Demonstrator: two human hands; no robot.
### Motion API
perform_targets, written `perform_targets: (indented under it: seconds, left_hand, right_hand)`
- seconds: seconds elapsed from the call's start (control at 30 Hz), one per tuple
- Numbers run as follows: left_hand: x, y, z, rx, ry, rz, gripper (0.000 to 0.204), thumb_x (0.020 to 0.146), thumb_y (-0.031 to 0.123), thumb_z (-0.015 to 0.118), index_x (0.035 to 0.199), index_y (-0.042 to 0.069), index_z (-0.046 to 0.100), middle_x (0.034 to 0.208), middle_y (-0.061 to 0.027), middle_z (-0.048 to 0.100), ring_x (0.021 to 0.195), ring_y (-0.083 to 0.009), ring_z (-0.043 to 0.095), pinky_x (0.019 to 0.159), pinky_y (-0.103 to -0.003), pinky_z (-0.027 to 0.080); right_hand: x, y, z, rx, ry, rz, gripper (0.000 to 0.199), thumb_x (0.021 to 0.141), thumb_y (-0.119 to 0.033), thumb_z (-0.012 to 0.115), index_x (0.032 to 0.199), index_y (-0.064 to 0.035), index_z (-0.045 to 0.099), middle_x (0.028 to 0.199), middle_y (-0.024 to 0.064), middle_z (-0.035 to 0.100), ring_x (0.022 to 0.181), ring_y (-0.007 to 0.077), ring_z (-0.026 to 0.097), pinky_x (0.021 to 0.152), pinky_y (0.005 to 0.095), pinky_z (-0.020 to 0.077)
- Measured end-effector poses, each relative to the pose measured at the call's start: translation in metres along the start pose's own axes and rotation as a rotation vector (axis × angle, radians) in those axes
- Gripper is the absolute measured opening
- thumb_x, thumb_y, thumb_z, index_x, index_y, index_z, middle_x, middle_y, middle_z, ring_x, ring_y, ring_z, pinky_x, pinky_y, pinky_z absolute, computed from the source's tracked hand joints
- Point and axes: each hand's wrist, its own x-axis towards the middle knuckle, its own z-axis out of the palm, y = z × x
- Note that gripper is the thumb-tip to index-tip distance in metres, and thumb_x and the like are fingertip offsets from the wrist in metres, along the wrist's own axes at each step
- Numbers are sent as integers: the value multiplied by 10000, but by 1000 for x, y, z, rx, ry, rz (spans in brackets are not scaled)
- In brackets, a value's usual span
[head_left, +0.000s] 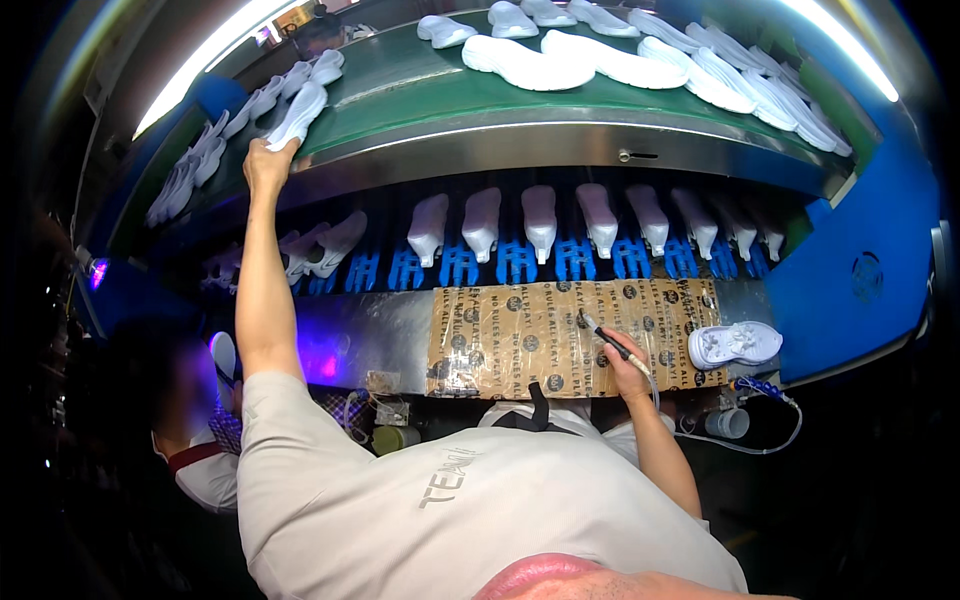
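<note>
My left arm stretches up to the green conveyor belt (400,85), where my left hand (268,165) has its fingers closed on the near end of a white shoe sole (300,112). Over the cardboard-covered bench (500,345), my right hand (628,372) grips a slim dark-handled brush (613,343) with a pale tip and a thin clear hose. The tip points up and left, close to the cardboard. To the right of that hand, a white sole (708,348) lies on the bench with white pieces on top.
More white soles (620,65) lie along the belt. Under its metal edge, a row of pale shoe forms (540,220) stands behind blue holders (516,262). Blue machine panels (850,290) flank the right side. A cup (732,424) sits below the bench; another person (200,470) is at the left.
</note>
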Motion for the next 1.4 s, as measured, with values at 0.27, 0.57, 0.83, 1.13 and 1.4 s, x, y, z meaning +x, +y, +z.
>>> perform_targets:
  seconds: [0.27,0.57,0.83,1.13,1.4]
  left_hand:
    - [-185,70,-28,-2001,-215,-82,473,1022,319,517,1367,-2,556,1302,-218,649,1222,-326,630,1087,-471,495]
    - [-428,135,50,-1900,-1149,-931,723,1087,549,173,1445,25,519,1284,-238,668,1140,-361,694,950,-492,601]
    - [-444,149,78,-2045,-1344,-839,913,1011,771,111,1466,69,475,1219,-201,652,1150,-362,664,1006,-528,560]
    - [-437,168,99,-1899,-1066,-861,765,1072,676,188,1506,106,455,1428,-120,576,1318,-287,570,1119,-441,479]
    - [-409,215,93,-2234,-1331,-740,815,1031,734,191,1391,77,512,1158,-176,625,1082,-325,609,977,-484,520]
  right_hand:
    - [11,3,-4,74,102,59,271,953,-80,699,1209,6,724,1080,73,733,938,151,653,875,294,522]
    - [26,-43,-11,655,172,232,275,962,-76,682,1221,18,673,928,9,647,787,83,528,744,218,434]
    - [44,-137,39,325,-147,111,220,930,-90,712,1139,-44,761,1018,43,723,834,100,629,728,254,517]
    - [66,-133,54,-74,-428,-347,279,876,-108,776,1154,-87,793,1016,99,760,864,218,702,762,345,580]
    - [60,-149,24,-80,-574,-551,324,829,-161,831,1151,-139,803,961,59,744,964,207,658,930,420,458]
